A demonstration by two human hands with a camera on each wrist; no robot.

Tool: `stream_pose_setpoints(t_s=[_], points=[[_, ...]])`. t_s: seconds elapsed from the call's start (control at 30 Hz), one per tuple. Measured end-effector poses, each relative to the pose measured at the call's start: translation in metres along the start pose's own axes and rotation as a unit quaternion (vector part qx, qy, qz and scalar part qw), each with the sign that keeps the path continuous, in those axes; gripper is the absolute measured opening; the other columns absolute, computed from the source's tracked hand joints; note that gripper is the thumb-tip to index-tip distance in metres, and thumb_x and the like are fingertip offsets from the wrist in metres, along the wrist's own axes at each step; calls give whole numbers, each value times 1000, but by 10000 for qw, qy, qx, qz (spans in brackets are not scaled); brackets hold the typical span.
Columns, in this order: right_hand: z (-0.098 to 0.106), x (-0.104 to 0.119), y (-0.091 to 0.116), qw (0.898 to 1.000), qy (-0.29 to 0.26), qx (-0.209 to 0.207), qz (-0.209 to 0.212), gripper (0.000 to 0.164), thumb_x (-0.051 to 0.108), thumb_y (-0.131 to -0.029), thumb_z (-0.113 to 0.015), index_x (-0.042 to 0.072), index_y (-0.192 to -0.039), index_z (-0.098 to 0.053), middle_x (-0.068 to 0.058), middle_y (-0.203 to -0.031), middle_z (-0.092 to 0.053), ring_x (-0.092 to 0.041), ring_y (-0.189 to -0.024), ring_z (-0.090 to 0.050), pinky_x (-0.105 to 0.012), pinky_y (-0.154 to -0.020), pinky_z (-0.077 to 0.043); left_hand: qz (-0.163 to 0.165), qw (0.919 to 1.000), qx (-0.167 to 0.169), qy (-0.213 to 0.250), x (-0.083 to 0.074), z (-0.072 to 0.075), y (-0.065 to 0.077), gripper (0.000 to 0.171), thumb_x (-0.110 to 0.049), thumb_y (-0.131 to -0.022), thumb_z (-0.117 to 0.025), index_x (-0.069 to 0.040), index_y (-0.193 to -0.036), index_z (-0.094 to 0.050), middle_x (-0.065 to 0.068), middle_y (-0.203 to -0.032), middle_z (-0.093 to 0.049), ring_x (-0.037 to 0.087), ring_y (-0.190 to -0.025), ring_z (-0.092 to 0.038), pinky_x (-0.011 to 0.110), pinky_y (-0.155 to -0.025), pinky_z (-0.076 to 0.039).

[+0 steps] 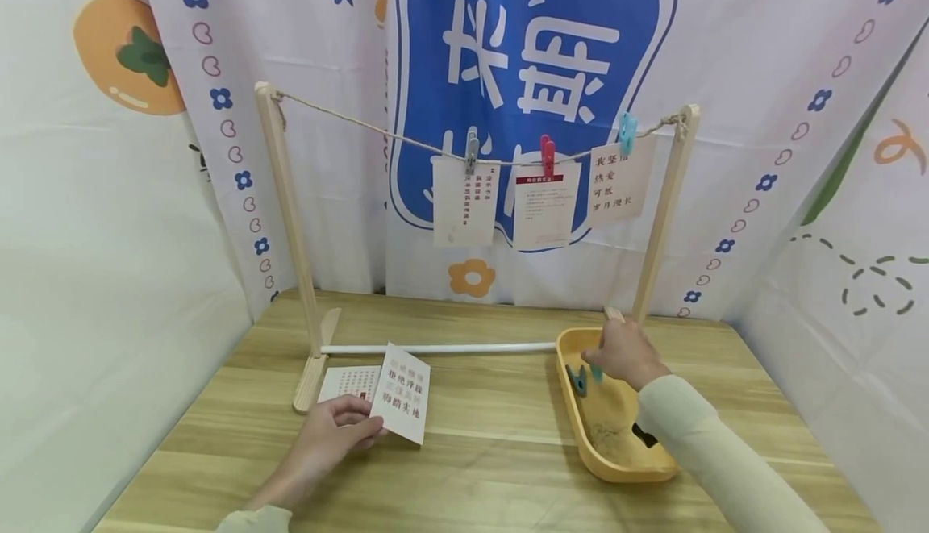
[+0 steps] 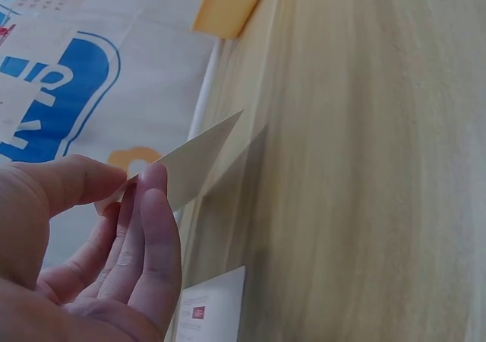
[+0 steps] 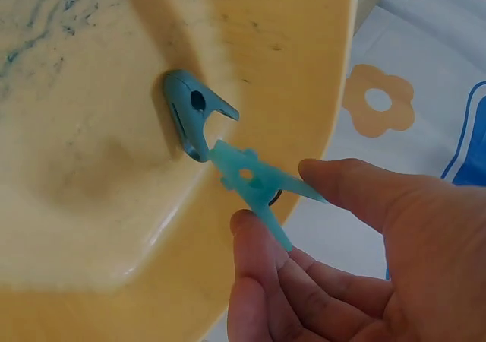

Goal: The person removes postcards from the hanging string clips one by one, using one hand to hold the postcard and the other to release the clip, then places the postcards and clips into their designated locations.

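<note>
My left hand pinches a white card with printed characters by its lower left edge, tilted above the table. Beneath it lies another printed card, partly covered. In the left wrist view the held card is seen nearly edge-on between thumb and fingers. My right hand reaches into the yellow tray. Between its thumb and fingers is a light teal clothespin, gripped by the handles. Beside that clothespin, a darker blue-green clothespin lies on the tray floor.
A wooden frame holds a twine line. Three cards hang there from a grey clothespin, a pink clothespin and a blue clothespin. A white rod crosses low between the posts. Printed cloth hangs behind.
</note>
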State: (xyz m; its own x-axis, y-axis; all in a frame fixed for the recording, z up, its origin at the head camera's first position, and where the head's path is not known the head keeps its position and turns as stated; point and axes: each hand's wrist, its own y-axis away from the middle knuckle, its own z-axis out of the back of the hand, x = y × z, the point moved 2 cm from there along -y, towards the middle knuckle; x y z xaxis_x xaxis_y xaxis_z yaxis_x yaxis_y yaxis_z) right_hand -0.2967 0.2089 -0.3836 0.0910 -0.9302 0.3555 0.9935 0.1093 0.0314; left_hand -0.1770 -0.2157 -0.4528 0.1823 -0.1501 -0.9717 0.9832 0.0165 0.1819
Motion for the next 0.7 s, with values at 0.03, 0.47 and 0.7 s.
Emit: stream_pose_setpoints(t_s=[0.03, 0.47, 0.7], points=[[-1, -1, -1, 10000, -3, 39, -38, 46, 29, -83, -73, 14, -48, -47, -7, -59, -60, -7, -37, -28, -18, -34, -26, 12, 10000, 0, -2, 1, 0, 0, 39, -9, -84, -72, 9, -113, -56, 15, -96, -71, 24, -89, -72, 29, -78, -60], [-15, -8, -7, 9996, 47, 182, -210, 47, 28, -84, -74, 16, -52, -42, 7, -45, -30, -7, -40, -28, -19, -36, -26, -151, 9967, -113, -787, 5, -2, 1, 30, -9, -83, -73, 6, -105, -59, 12, -86, -71, 21, -77, -70, 27, -68, -59], [-19, -12, -11, 9994, 225, 201, -174, 42, 28, -84, -74, 14, -54, -48, 6, -45, -33, -8, -39, -33, -19, -37, -31, -213, 9834, -180, -1793, -1, -3, 5, 24, -16, -82, -75, -2, -96, -63, 6, -79, -68, 17, -67, -65, 25, -54, -53]])
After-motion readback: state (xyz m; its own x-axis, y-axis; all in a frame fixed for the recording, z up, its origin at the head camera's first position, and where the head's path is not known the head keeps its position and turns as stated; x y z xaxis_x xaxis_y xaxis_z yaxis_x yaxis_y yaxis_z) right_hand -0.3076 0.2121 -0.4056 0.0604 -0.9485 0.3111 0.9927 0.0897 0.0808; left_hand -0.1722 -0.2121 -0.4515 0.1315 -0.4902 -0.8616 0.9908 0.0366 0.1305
